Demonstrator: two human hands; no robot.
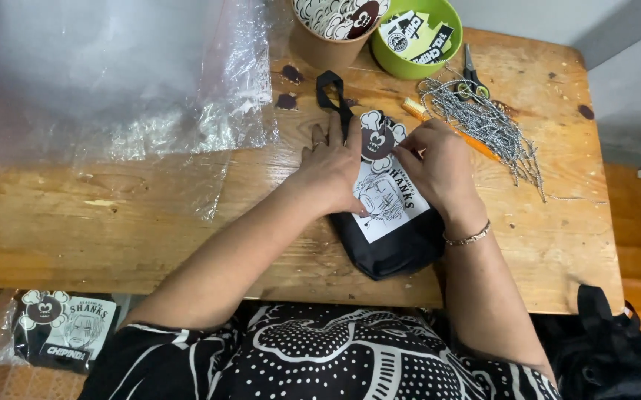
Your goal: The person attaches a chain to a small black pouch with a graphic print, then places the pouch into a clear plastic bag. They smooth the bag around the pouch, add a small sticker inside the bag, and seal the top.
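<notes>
Black pouch: I see the small black pouch (394, 244) lying on the wooden table (150, 222) just in front of me, between both hands, with a white printed panel on its face and its black strap running off toward the far side.
Left hand: my left hand (331, 170) lies flat on the pouch's left edge, fingers spread and pressing down, not closed around anything.
Right hand: my right hand (439, 167) pinches at the top of the pouch, fingertips on the cloud-shaped tag (377, 138); I can't tell whether the tag is fixed yet.
Progress: I judge the tagging step as under way: tag sits at the pouch's top, no bag around this pouch.
Finished one: down at the near left, below the table edge, a like pouch in clear wrap (65, 330) looks already packed.
Clear bags: a heap of clear plastic bags (113, 74) covers the far left of the table.
Chains: a bundle of silver ball chains (483, 122) lies right of my hands, over an orange-handled tool.
Scissors: small scissors (471, 74) beyond the chains.
Green bowl: a green bowl (450, 33) at the far edge holds black and white labels.
Brown cup: beside it, a brown cup (328, 48) stacked with more cloud-shaped tags.
</notes>
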